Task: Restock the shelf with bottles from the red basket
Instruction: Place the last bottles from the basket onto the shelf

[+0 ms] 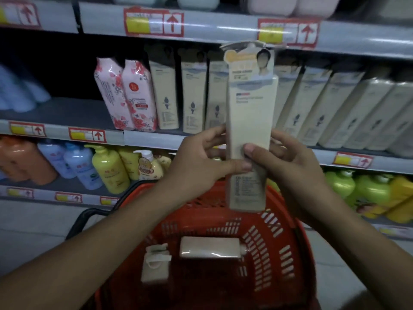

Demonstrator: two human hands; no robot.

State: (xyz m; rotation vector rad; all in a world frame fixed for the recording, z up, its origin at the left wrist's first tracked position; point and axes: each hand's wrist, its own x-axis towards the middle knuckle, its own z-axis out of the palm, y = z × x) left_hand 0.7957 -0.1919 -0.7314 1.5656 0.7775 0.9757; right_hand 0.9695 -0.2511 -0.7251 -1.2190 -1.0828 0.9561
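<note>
I hold a tall cream bottle upright in front of the middle shelf. My left hand grips its left edge and my right hand grips its right edge, thumb across the front. Below, the red basket holds two more cream bottles: one lying on its side and a second bottle standing with its pump cap up. On the shelf a row of matching cream bottles stands behind the held one.
Two pink floral bottles stand at the left end of the cream row, with bare shelf to their left. Yellow, blue and orange bottles fill the lower shelf, green ones at right. The basket's black handle hangs left.
</note>
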